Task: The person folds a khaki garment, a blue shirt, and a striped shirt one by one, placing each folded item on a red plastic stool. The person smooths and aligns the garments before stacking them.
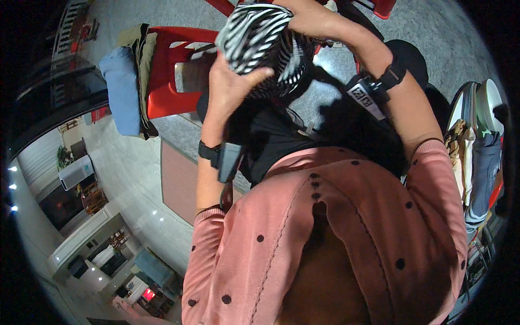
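A bunched black-and-white striped cloth (254, 38) is between my two hands at the top centre of the view. My left hand (231, 83) grips its lower left side, with the thumb lying across the front of the fabric. From the upper right, my right hand (304, 18) holds the cloth's far edge; its fingers are partly hidden behind the folds. Darker patterned fabric hangs below the striped part, over my black-clad lap. Both wrists carry strapped devices.
At the left, a red plastic stool (162, 93) bears folded blue cloth (122, 89) and olive cloth (146, 57). Folded garments (483, 162) and round pale items (489, 101) stand at the far right. A pinkish mat (176, 178) lies on the floor.
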